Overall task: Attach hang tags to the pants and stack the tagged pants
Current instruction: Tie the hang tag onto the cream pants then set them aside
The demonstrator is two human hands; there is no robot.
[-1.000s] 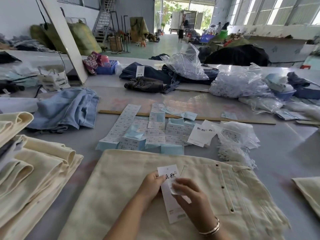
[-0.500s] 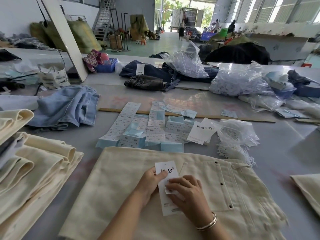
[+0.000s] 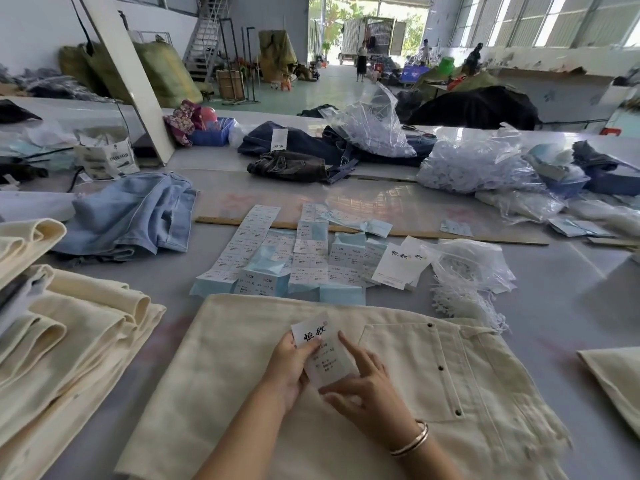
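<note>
— Where is the hang tag seen?

— It is held low in the middle of the view, above the cream pants that are spread flat on the grey surface. Black brush characters are printed at its top, and small printed lines are seen lower down.

— How is it gripped?

— Its left edge is pinched by the left hand, with the thumb laid over the front just below the characters. Its lower end is held by the right hand: the thumb and curled fingers are closed on the bottom corner, while the index finger is stretched up along the right edge. A metal bangle is worn on the right wrist.

— And the pants beneath?

— A back pocket with dark rivets is turned up on the right side, and a frayed hem is seen at the far right edge.

— What else is laid out?

— A stack of folded cream pants is piled at the left. Sheets of printed stickers on pale blue backing are spread just beyond the pants, with more white tags beside them and a clear bag of white strings to the right. A wooden ruler is laid across the surface behind these. Light blue jeans are heaped further left, and dark jeans are lying further back.
</note>
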